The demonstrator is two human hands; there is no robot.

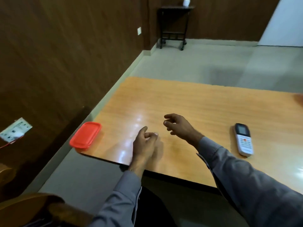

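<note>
Left hand (pixel 144 143), right hand (pixel 178 126), one red container (pixel 85 135), one remote (pixel 243 139)

No writing can be read; the remote control (pixel 243 139), right of the right hand (pixel 177 126), has display and keys too blurred.

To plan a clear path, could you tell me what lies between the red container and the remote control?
In the head view, only the person's two hands: left hand nearer the red container, right hand nearer the remote control.
</note>
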